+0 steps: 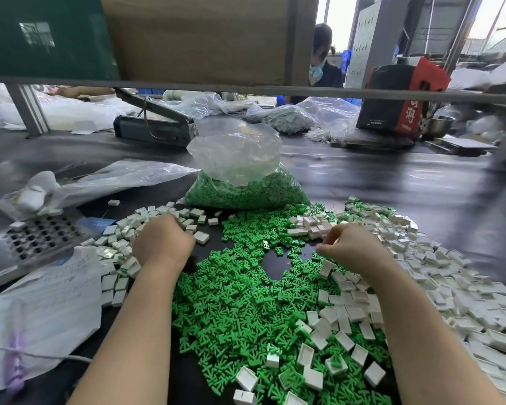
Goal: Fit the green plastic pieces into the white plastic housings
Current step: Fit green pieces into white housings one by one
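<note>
A large heap of small green plastic pieces (pixel 240 305) covers the dark table in front of me. White plastic housings (pixel 450 287) lie in a wide pile to the right, and another pile of white housings, some with green inside (pixel 120 249), lies to the left. My left hand (pixel 161 241) rests knuckles-up on the left pile with its fingers curled under; what it holds is hidden. My right hand (pixel 348 244) hovers at the edge of the right pile, fingertips pinched together; anything between them is too small to make out.
A clear bag of green pieces (pixel 246 188) stands behind the heap. At the left sit a metal jig plate with holes (pixel 41 238), a plastic bag with paper (pixel 41 311) and a white glove (pixel 38 191). A sealer machine (pixel 155 127), more bags and a seated person lie beyond.
</note>
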A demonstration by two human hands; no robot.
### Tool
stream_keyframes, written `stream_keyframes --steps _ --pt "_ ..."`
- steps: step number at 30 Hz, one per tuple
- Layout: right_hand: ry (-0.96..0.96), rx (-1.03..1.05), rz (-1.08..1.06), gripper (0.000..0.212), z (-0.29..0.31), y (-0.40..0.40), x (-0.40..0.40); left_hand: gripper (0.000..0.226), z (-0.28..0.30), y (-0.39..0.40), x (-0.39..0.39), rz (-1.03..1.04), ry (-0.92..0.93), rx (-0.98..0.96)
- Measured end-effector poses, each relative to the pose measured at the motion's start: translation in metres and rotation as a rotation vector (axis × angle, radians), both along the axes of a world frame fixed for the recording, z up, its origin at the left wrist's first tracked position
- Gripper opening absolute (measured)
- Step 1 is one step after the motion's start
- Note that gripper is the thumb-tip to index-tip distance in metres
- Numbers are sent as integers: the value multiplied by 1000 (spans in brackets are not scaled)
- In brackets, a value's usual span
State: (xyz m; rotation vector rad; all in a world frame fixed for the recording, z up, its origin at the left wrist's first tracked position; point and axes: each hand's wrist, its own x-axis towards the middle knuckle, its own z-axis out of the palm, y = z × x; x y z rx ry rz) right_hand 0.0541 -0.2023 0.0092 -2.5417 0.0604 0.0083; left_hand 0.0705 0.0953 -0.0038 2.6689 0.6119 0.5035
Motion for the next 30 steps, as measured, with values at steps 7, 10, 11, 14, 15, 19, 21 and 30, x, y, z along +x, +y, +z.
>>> stream_keyframes --steps 7,10,11,14,15,19,21,30 --pt "185 -106 15 18 5 -3 -4 19 7 -38 -1 -284 -20 -195" --pt "95 -158 3 14 1 -5 -2 14 8 -53 -2 -428 -1 -317" --pt "53 -128 13 10 0 -5 -1 11 10 -58 -3 -485 10 -386" --pt "-106 140 61 8 1 2 -2 8 12 -76 -6 -647 104 -669" --pt "-167 217 82 8 3 6 -3 11 13 -82 -7 -683 146 -745" --pt "-332 304 179 12 5 27 -4 30 12 -103 -12 -704 166 -1020" --pt "-393 301 207 12 4 32 -3 24 12 -105 -12 -694 124 -1107" --pt "-70 70 379 39 -16 38 1 27 16 -86 -11 -780 -4 -1437"
